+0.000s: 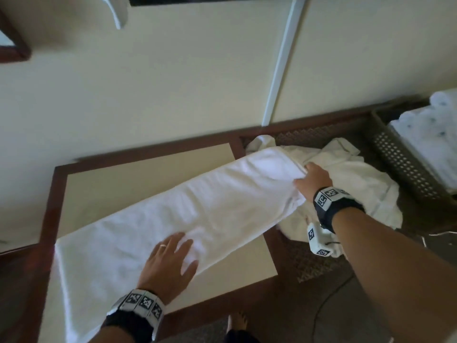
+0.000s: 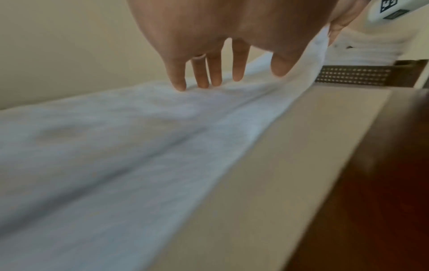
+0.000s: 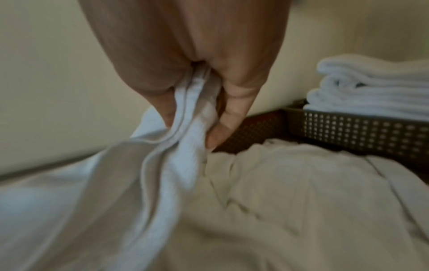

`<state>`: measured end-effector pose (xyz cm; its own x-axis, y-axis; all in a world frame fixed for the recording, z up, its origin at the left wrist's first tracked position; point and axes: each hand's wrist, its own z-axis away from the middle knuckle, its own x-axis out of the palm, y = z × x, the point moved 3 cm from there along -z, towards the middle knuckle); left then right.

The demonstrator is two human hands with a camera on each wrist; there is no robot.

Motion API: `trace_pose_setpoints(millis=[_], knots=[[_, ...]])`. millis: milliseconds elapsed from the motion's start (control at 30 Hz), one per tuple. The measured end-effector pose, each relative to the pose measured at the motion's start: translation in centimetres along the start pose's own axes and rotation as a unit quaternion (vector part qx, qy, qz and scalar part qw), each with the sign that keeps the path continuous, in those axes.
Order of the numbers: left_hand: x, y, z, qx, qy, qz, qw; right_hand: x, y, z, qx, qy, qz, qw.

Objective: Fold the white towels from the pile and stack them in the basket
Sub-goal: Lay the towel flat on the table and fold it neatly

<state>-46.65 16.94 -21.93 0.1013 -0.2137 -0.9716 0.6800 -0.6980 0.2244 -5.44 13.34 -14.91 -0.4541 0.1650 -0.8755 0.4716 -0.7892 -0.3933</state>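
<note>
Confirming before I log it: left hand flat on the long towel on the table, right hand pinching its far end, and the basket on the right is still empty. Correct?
Not quite. The basket is not empty: folded white towels are stacked in it, as the right wrist view shows. The rest holds: the left hand lies flat on the long towel, and the right hand pinches its far end.

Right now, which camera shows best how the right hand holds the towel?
The right wrist view: the right hand pinches the towel edge between thumb and fingers. The head view shows only the hand's back; the left wrist view only a sliver of it.
</note>
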Motion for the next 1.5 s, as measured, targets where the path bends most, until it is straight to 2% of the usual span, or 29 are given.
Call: trace_pose_setpoints(millis=[67,167,267,367,467,567,633,700,767,833,933,1000,1067,1133,1200,1233,1300,1367,1500], knots=[[-0.6,-0.9,-0.9,-0.023,0.003,-0.001,1.0,-3.1,-1.6,-1.8,-0.025,0.071,-0.001,0.997],[-1.4,-2.7,-1.7,-0.036,-0.008,-0.013,0.999,-6.5,-4.8,-2.9,-0.117,0.178,-0.012,0.977],[-2.0,-4.5,-2.4,-0.039,-0.02,-0.012,0.999,-7.5,-7.9,-2.0,-0.206,0.222,0.008,0.953],[-2.5,-6.2,-3.0,-0.051,-0.015,0.011,0.999,-6.2,-10.9,1.7,-0.299,0.245,0.034,0.922],[-3.3,-8.2,-3.4,-0.082,0.014,0.089,0.993,-2.5,-13.2,7.4,-0.403,0.239,0.056,0.882],[-4.7,-10.6,-2.8,-0.112,0.057,0.159,0.979,3.2,-14.2,14.0,-0.457,0.202,0.082,0.862],[-5.4,-12.3,-2.1,-0.111,0.059,0.168,0.978,8.2,-13.8,18.4,-0.491,0.151,0.097,0.853],[-5.6,-14.0,-1.0,-0.08,0.055,0.161,0.982,13.4,-12.3,22.3,-0.519,0.084,0.122,0.842],[-5.7,-15.4,0.2,-0.047,0.053,0.153,0.986,17.3,-10.2,25.2,-0.502,0.022,0.185,0.844],[-5.9,-15.9,0.8,-0.019,0.044,0.137,0.989,18.7,-8.8,26.5,-0.448,0.001,0.224,0.865],[-5.7,-14.6,0.2,0.045,0.013,0.097,0.994,17.5,-8.2,25.3,-0.374,0.018,0.241,0.896],[-5.5,-12.7,-0.5,0.098,-0.004,0.069,0.993,16.2,-7.8,24.0,-0.332,-0.002,0.251,0.909],[-5.3,-10.8,-1.4,0.13,-0.004,0.068,0.989,15.1,-7.6,23.6,-0.31,-0.041,0.206,0.927],[-5.0,-9.2,-2.0,0.151,-0.004,0.076,0.986,14.2,-7.3,24.1,-0.273,-0.048,0.114,0.954],[-4.6,-8.1,-2.5,0.179,-0.002,0.045,0.983,13.7,-7.0,24.7,-0.238,0.022,0.01,0.971],[-4.4,-7.8,-2.8,0.195,-0.001,0.018,0.981,13.8,-7.0,25.0,-0.234,0.068,-0.018,0.97],[-4.2,-7.5,-3.1,0.22,0.002,-0.021,0.975,14.4,-7.1,25.5,-0.236,0.133,-0.001,0.962],[-4.3,-7.9,-3.3,0.233,0.013,-0.039,0.971,15.2,-6.9,25.6,-0.214,0.167,0.065,0.96],[-4.9,-9.9,-2.9,0.195,0.059,0.044,0.978,15.1,-5.7,26.1,-0.16,0.196,0.106,0.962]])
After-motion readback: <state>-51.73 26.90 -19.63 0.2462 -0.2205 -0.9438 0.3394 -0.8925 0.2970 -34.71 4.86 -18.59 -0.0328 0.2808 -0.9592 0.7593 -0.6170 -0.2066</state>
